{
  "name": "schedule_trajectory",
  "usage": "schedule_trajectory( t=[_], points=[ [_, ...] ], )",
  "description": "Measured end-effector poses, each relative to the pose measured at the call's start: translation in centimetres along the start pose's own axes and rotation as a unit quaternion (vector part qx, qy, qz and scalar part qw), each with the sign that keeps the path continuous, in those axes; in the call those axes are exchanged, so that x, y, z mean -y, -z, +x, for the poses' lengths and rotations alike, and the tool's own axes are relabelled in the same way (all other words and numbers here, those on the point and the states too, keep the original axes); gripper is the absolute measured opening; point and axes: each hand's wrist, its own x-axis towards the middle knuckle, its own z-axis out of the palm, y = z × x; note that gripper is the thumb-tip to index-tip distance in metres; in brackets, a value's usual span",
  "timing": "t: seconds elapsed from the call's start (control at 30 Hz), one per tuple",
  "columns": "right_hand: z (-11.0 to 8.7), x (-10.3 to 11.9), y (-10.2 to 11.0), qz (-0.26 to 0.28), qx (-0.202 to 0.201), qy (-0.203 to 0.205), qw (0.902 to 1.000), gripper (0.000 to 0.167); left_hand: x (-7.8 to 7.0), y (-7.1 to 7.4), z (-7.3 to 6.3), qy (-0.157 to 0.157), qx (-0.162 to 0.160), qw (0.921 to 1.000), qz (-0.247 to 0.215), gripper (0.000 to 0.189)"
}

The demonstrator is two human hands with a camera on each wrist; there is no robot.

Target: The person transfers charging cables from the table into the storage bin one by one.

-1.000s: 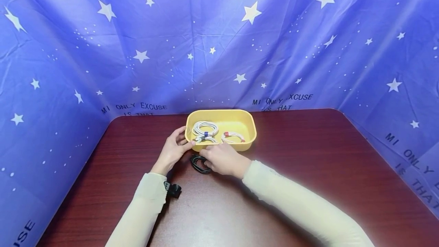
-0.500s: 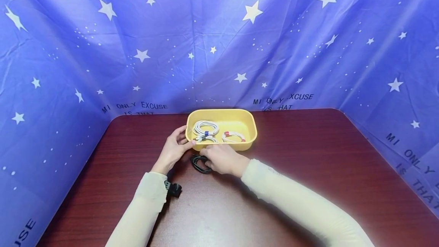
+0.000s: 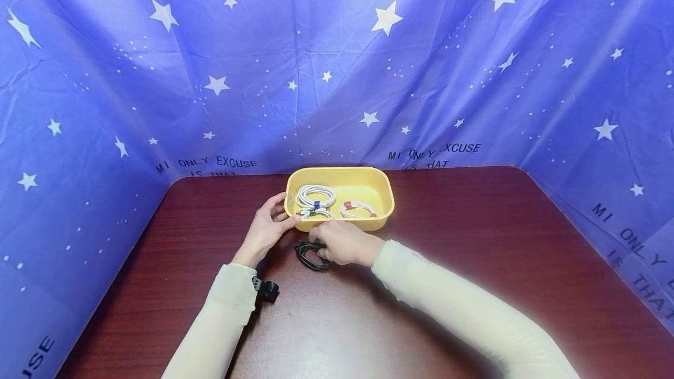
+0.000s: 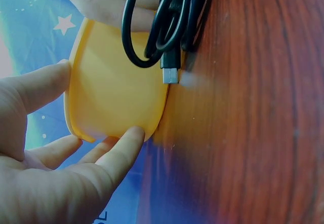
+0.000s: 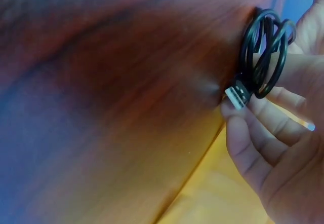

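In the head view my left hand [image 3: 264,231] holds the left end of a yellow plastic bin [image 3: 376,224], thumb at the front corner and fingers around the side. My right hand [image 3: 342,242] is just in front of the bin and pinches a coiled black USB cable [image 3: 309,264]. The right wrist view shows the cable's USB plug [image 5: 236,98] close to the thumb and fingertips. Another metal connector [image 4: 170,75] points down from the coil in the left wrist view. Inside the bin lie coiled white cables [image 3: 310,190] with a blue tie and a white cable [image 3: 358,216] with red ties.
The bin stands near the back edge of a dark red wooden table [image 3: 463,233]. Star-printed blue cloth [image 3: 295,45] hangs behind and on both sides. A small black device [image 3: 268,292] is strapped to the left sleeve.
The black cable coil has shifted slightly right and toward me with my right hand's fingers. My left hand and the bin stay in place.
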Motion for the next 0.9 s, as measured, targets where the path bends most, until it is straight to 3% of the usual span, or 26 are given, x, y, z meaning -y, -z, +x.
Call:
schedule_trajectory(
  t=[0.47,0.9],
  points=[
    [0.01,-0.22,0.09,0.029,0.021,-0.006,0.9993,0.015,-0.09,-0.03,-0.02,0.001,-0.002,1.0,-0.002,0.072],
    [0.13,-0.46,0.32,0.045,0.034,0.015,0.9983,0.02,0.04,0.02,0.12,-0.002,-0.002,1.0,-0.004,0.072]
  ],
)
